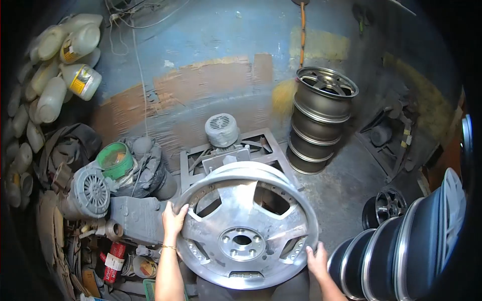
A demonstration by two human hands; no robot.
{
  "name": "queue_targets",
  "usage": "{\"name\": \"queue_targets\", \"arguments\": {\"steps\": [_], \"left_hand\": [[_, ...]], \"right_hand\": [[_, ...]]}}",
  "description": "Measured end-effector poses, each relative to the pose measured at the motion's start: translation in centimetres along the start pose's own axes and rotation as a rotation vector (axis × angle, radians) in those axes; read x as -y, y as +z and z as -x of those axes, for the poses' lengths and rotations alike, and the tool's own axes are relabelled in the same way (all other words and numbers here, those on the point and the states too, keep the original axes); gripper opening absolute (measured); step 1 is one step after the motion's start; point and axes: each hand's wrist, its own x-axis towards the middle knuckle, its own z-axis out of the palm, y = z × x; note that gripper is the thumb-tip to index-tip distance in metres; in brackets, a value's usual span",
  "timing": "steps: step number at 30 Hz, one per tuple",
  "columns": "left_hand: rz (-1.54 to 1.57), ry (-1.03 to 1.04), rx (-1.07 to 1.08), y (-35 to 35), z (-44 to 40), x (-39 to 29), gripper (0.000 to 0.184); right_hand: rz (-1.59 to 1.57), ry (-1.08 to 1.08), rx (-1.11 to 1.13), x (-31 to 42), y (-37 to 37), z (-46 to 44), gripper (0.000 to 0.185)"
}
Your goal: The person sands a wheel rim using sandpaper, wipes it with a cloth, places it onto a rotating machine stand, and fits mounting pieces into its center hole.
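Note:
A large silver wheel rim (286, 233) fills the lower middle of the head view, its spoked face tilted up toward me. My left hand (174, 216) grips its left edge, thumb on the front and a bracelet at the wrist. On the lower right edge, my right hand (317, 260) is closed around the lip. The fingers behind the rim are hidden on both sides. Part of my dark-clothed legs shows beneath the rim. Just beyond it stands a metal frame (276, 146) carrying a grey electric motor (221, 129).
A stack of several rims (321, 108) stands by the back wall. More rims (376, 251) lean at right, near a small dark wheel (384, 206). At left are a motor (90, 192), a green bucket (115, 159), a red box (114, 262) and hanging plastic jugs (52, 93).

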Motion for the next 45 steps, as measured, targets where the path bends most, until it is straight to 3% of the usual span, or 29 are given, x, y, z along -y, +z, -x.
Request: {"name": "queue_targets", "arguments": {"steps": [4,6,8,11,12,14,16,20,23,26,28,31,33,34,36,37,45], "left_hand": [[0.092,-0.057,-0.058,-0.4,0.5,-2.1,0.047],[-0.002,0.031,-0.211,-0.7,0.9,-2.6,0.048],[0.146,-0.072,-0.146,-2.6,1.2,-3.9,0.047],[0.268,-0.202,-0.123,-7.6,3.1,-7.9,0.041],[0.211,-0.136,-0.156,-9.4,3.8,-8.9,0.042],[0.147,-0.244,-0.157,-13.3,5.7,-12.5,0.041],[0.181,-0.142,-0.238,-16.3,7.7,-13.7,0.041],[0.209,-0.079,-0.35,-22.8,11.2,-19.3,0.041],[0.038,-0.138,-0.501,-27.4,13.6,-22.3,0.043],[0.031,-0.207,-0.572,-31.2,16.5,-24.0,0.026],[-0.084,-0.386,-0.65,-33.2,19.4,-22.7,0.045],[-0.28,-0.483,-0.688,-33.3,22.2,-22.9,0.049],[-0.073,-0.37,-0.595,-34.3,24.3,-21.1,0.039],[-0.087,-0.379,-0.617,-34.9,25.0,-20.8,0.039],[-0.237,-0.451,-0.466,-35.5,26.1,-22.3,0.028],[-0.253,-0.374,-0.52,-35.1,26.0,-22.9,0.023],[-0.415,-0.405,-0.55,-33.8,26.0,-28.8,0.012]], "right_hand": [[0.122,0.005,0.008,-0.7,0.4,-0.2,0.026],[0.113,0.082,0.006,1.2,-0.5,-0.3,0.025],[0.124,0.078,-0.021,2.7,-1.0,-1.6,0.025],[0.149,0.079,-0.001,5.2,-3.5,0.0,0.025],[0.161,0.062,-0.01,5.8,-3.9,0.5,0.025],[0.145,0.072,0.002,7.5,-5.4,0.8,0.025],[0.137,0.093,0.02,9.4,-7.4,1.8,0.024],[0.054,-0.036,0.007,13.6,-10.8,1.5,0.023],[0.028,-0.087,0.135,18.2,-13.4,0.6,0.019],[-0.022,-0.258,0.212,21.4,-13.8,-0.6,0.018],[-0.08,-0.317,0.3,23.1,-12.9,-1.6,0.018],[-0.162,-0.451,0.405,24.1,-9.2,-3.7,0.018],[-0.187,-0.495,0.5,25.2,-6.7,-5.3,0.019],[-0.193,-0.519,0.55,26.0,-5.5,-6.1,0.02],[-0.165,-0.553,0.631,27.0,-3.4,-7.6,0.023],[-0.147,-0.54,0.692,27.8,-2.5,-8.1,0.025],[-0.045,-0.55,0.887,30.5,4.4,-10.1,0.04]]}}
